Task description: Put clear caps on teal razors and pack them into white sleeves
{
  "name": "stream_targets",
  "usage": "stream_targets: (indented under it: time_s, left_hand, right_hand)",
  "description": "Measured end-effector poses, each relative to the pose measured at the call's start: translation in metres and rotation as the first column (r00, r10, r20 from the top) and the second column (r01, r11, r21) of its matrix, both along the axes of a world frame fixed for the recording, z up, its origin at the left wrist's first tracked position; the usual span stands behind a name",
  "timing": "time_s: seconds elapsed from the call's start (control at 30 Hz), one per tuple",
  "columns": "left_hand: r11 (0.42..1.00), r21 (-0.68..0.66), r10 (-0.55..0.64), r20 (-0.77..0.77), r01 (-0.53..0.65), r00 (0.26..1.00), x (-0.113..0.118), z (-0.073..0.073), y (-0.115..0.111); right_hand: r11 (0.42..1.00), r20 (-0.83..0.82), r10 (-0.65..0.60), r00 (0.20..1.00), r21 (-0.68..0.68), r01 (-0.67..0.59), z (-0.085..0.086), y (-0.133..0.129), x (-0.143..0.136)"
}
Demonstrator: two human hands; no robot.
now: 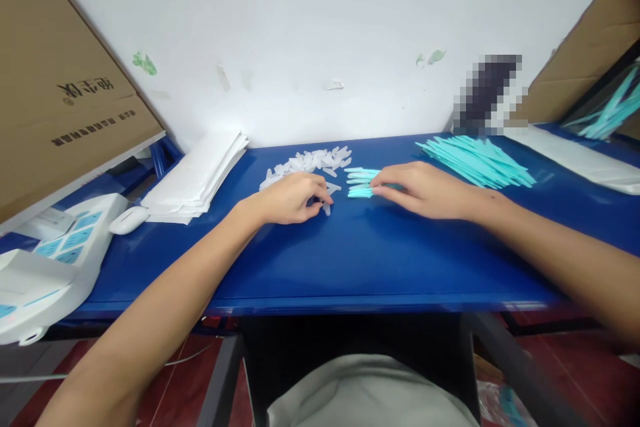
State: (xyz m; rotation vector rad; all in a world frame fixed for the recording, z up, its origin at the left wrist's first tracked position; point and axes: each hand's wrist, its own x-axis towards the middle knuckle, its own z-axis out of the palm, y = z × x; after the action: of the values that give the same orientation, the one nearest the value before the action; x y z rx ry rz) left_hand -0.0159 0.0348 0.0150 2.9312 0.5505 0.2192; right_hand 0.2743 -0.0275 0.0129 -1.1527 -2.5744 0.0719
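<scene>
Left hand (pixel 290 199) curls beside clear plastic pieces (pixel 315 160) at eleven o'clock, hold unclear, while right hand (pixel 425 188) pinches teal sticks (pixel 360 193) at twelve o'clock, probably light, stiff, slippery, best held mid-length.

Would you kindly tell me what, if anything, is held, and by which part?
Right hand: teal sticks, apparently pinched partway along, left ends exposed. Left hand: at a translucent piece, hold unclear.

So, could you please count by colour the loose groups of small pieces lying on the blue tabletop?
Teal groups: 2 (large heap; small row at the right hand)
Whitish groups: 1 (heap near the left hand)
Total: 3
</scene>
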Motion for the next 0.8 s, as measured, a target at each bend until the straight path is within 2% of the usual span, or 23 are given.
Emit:
stream_targets:
  time_s: [0.2,0.47,0.8]
  left_hand:
    - [0.996,-0.067,0.053,0.0,-0.053,0.999,-0.002,-0.001,0.002]
    - [0.998,0.061,0.025,0.012,-0.026,1.0,0.005,-0.01,-0.002]
    - [0.997,0.082,-0.008,0.051,0.004,0.999,0.01,-0.01,-0.008]
  right_hand:
    - [1.0,0.027,-0.018,0.999,0.015,0.017,-0.004,0.002,0.001]
    - [0.998,0.07,-0.054,0.996,0.039,0.051,-0.008,-0.001,-0.006]
    - [0.996,0.1,-0.088,0.991,0.007,0.088,-0.01,-0.002,-0.008]
